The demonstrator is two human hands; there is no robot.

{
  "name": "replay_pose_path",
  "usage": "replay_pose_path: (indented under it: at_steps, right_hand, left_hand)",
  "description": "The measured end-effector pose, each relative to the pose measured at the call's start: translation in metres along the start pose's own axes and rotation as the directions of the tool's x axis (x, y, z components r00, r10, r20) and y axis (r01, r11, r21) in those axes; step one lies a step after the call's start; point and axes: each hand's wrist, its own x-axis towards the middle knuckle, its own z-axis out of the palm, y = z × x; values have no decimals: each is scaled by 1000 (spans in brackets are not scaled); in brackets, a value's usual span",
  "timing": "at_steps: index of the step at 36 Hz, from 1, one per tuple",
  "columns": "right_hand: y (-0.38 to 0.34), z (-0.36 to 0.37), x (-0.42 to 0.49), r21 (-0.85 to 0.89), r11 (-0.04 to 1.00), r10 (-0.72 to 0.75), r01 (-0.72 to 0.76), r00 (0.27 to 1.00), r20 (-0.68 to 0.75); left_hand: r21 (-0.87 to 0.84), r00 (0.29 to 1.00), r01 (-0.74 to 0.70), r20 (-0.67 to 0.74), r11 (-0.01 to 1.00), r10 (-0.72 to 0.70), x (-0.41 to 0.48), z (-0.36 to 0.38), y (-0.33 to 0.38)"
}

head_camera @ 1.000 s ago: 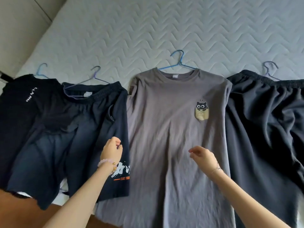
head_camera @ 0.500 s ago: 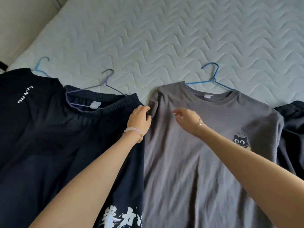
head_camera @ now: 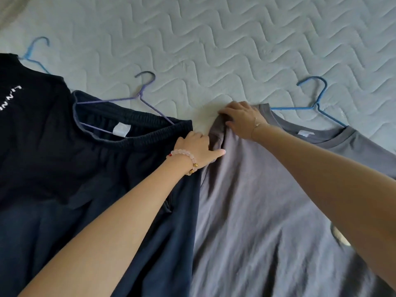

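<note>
The grey T-shirt is lying flat on the bed, with a blue hanger sticking out of its neck. The right hand is curling its fingers round the shirt's shoulder and bunching the cloth there. The left hand is pinching the sleeve just below, thumb on top. Both hands are holding that one corner, probably so the cloth can slip off the hanger's end. Dark blue shorts are lying just beside, on a purple hanger.

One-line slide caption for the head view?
Left hand and right hand grip the shoulder of a grey T-shirt on a blue hanger, on a quilted mattress beside navy shorts.
</note>
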Motion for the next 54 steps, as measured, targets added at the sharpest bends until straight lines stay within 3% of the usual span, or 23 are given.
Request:
replay_pose_path:
  at_steps: [4,10,14,16,20,23,26,28,32,35,37,39,41,43,45,48,51,54]
  right_hand:
    - [-1,-4,13,-94,995,-29,28,999,-15]
    - [3,-15,12,-209,972,-111,110,994,9]
    - [9,-25,5,-190,975,-122,118,992,-11]
    - [11,-29,3,-120,985,-128,125,992,-18]
    - [9,-30,-1,-5,989,-149,149,988,-41]
    - [7,-29,-3,49,983,-173,175,983,-58]
    - [8,-29,-5,95,977,-186,191,980,-67]
    - [10,-32,-6,103,978,-175,183,981,-80]
    - [15,-40,-5,101,985,-131,138,989,-69]
    - [12,-39,-3,106,982,-151,155,987,-45]
    - [11,-36,-3,98,983,-150,153,988,-38]
    - [12,-35,-2,83,987,-139,141,990,-33]
    - [11,-34,-1,67,989,-133,135,991,-28]
    - [10,-31,0,58,989,-131,133,991,-30]
    - [11,-27,2,53,991,-120,122,992,-43]
    - [13,-20,2,61,991,-120,123,991,-57]
    - [15,-18,2,78,986,-141,147,987,-75]
    - [19,-19,5,88,986,-134,138,990,-53]
  left_hand:
    - [227,998,-61,20,972,58,-4,-3,-1]
    - [238,999,-4,-49,971,16,-7,-7,13]
    - [97,982,-103,-149,990,117,-15,-12,17]
    - [-98,959,-203,-221,974,177,-23,-12,22]
    - [-596,949,-308,-245,742,197,-36,-19,26]
    - [-714,927,-376,-302,590,225,-46,-27,21]
    - [-800,941,-333,-252,499,224,-55,-35,18]
    - [-790,948,-305,-198,532,250,-63,-42,17]
    - [-515,958,-284,-113,809,265,-78,-58,7]
    - [-522,966,-220,-2,824,257,-84,-69,3]
    - [-510,983,-76,108,856,152,-79,-75,-1]
    - [-382,983,90,182,920,-21,-70,-77,-6]
    - [-286,977,137,197,948,-82,-66,-78,-8]
    - [-318,987,80,160,945,-30,-64,-76,-5]
    - [-435,984,-51,133,899,120,-65,-75,0]
    - [-661,946,-196,68,724,318,-72,-83,19]
    - [-791,901,-201,82,578,425,-74,-89,31]
    - [-803,869,-209,109,558,482,-72,-93,37]
